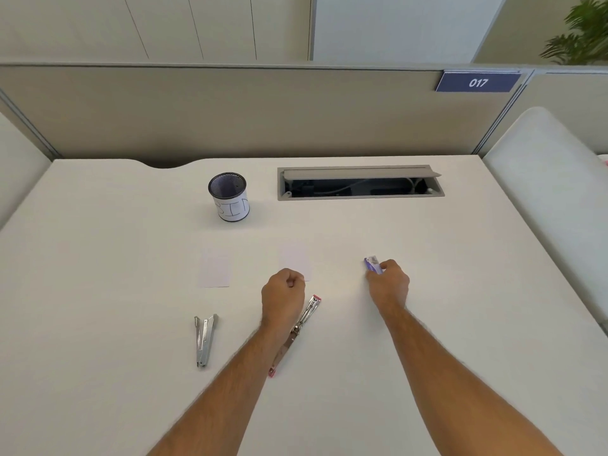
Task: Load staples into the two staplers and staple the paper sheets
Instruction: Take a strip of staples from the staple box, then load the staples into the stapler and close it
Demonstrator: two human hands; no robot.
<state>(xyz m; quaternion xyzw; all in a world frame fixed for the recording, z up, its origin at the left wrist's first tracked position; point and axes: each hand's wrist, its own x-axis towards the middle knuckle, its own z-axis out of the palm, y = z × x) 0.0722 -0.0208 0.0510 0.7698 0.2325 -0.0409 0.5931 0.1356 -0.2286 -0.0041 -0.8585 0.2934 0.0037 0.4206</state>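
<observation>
Two staplers lie opened flat on the white desk. A silver stapler (205, 340) rests at the front left. The pink-tipped stapler (309, 312) lies diagonally, partly under my left forearm. My left hand (283, 299) hovers over it with fingers curled; whether it pinches anything is hidden. My right hand (388, 284) holds a small purple staple box (372, 265) against the desk. Two pale paper sheets lie ahead: a left sheet (214, 269) and a right sheet (295, 256) just beyond my left hand.
A black mesh cup (229, 197) labelled BIN stands behind the sheets. An open cable tray (360, 183) is set into the desk at the back right. A beige partition bounds the far edge, and a white chair back (552, 179) stands to the right.
</observation>
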